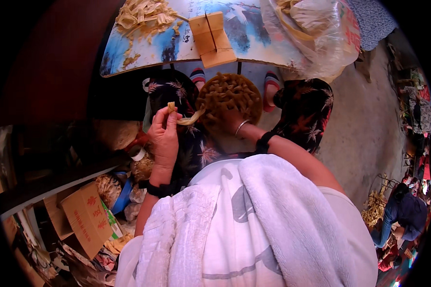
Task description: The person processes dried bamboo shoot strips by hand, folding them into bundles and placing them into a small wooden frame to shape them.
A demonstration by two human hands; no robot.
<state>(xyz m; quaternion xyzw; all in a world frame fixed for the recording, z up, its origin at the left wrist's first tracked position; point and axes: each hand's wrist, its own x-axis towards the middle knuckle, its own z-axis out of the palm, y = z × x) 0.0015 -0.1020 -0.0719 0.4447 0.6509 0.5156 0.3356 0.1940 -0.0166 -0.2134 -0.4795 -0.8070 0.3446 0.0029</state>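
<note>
Between the thumb and fingers of my left hand (164, 138) is a pale yellow, ribbon-like strip (191, 119). A folded or knotted end pokes up above the fingertips, and the loose tail trails right toward the basin. My right hand (231, 120) is down in the round yellow-brown basin (260, 103), at its near side. Shadow hides those fingers, so whether they hold anything does not show. Many short brownish-yellow pieces (232, 91), seemingly small knots, fill the basin, which sits between my feet.
Ahead stands a low table (268, 50) with a pile of loose strips (146, 16), a slotted wooden block (212, 39) and a clear plastic bag of strips (311, 28). Cardboard boxes (86, 217) and bags crowd the left. A person in dark blue (409, 215) bends at the far right.
</note>
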